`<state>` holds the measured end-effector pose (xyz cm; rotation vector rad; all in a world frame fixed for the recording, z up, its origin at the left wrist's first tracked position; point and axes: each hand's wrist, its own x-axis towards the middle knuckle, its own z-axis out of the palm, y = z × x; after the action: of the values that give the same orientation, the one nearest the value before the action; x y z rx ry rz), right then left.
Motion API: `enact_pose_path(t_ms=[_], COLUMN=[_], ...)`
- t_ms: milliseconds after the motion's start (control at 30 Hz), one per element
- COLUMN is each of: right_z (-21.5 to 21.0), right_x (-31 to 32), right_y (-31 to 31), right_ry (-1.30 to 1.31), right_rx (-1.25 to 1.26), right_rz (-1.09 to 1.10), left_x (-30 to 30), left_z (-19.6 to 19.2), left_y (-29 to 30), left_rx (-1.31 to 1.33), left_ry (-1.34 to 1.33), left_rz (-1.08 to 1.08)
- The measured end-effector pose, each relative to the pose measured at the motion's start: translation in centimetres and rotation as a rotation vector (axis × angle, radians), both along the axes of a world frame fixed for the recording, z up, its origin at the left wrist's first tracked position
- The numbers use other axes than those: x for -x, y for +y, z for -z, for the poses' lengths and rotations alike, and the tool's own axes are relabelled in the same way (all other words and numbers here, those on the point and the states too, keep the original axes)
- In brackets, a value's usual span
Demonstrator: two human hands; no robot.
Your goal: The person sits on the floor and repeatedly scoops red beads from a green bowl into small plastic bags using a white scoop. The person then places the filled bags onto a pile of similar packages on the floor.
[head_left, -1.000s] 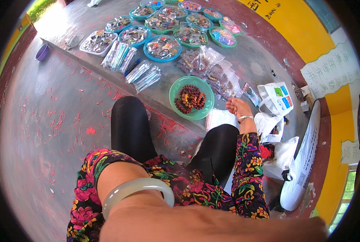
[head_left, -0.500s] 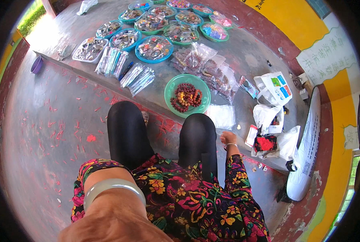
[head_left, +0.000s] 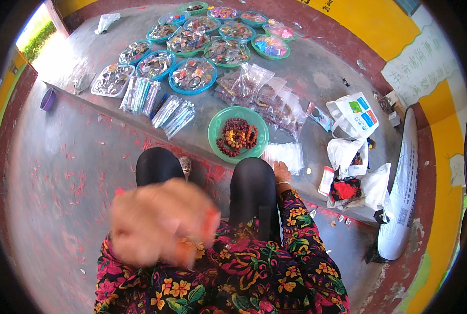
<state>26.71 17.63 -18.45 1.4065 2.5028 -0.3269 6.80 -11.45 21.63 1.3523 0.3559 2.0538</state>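
Note:
My left hand (head_left: 160, 225) is raised close to the camera over my lap. It is badly blurred, its fingers look curled, and a small orange-red thing shows at its right edge. My right hand (head_left: 281, 171), with a bangle on the wrist, rests beside my right knee (head_left: 253, 183) on the raised ledge. Nothing is in it. Its fingers touch or nearly touch a clear plastic bag (head_left: 286, 154). Just beyond my knees stands a green bowl (head_left: 215, 123) of brown and red beads (head_left: 237, 136). I sit in black leggings and a floral top.
Several blue and green trays of beads (head_left: 194, 73) and clear packets (head_left: 259, 94) lie spread on the raised concrete platform. White plastic bags (head_left: 354, 115), a red pouch (head_left: 347, 189) and a long white sack (head_left: 401, 193) lie to the right. A purple cup (head_left: 47, 99) stands far left.
My right hand has drawn back from beside the green bowl to my right knee. My left arm has swung up, so the hand now fills the middle of the view.

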Motion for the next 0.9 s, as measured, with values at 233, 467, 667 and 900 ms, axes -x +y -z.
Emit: enact_pose_path(t_ms=[233,467,667,900], right_z=[0.5,0.5,-0.1,-1.1], right_x=[0.9,-0.2,-0.6,-1.4], right_y=[0.1,1.4,1.6,1.3], right_ry=[0.081,0.141,0.342,0.579], right_rx=[0.009,-0.114,-0.142,-0.053], right_rz=[-0.063,0.105,0.248,0.236], left_x=[3.1,3.3,3.0,2.8], left_z=[12.2,17.5,18.6,18.9], left_y=[2.5,3.5,4.0,3.9], left_rx=[0.632,0.912,0.976,1.007], left_ry=[-0.289,-0.244,-0.108,-0.027], left_rz=[-0.070,-0.084,-0.132,-0.159])
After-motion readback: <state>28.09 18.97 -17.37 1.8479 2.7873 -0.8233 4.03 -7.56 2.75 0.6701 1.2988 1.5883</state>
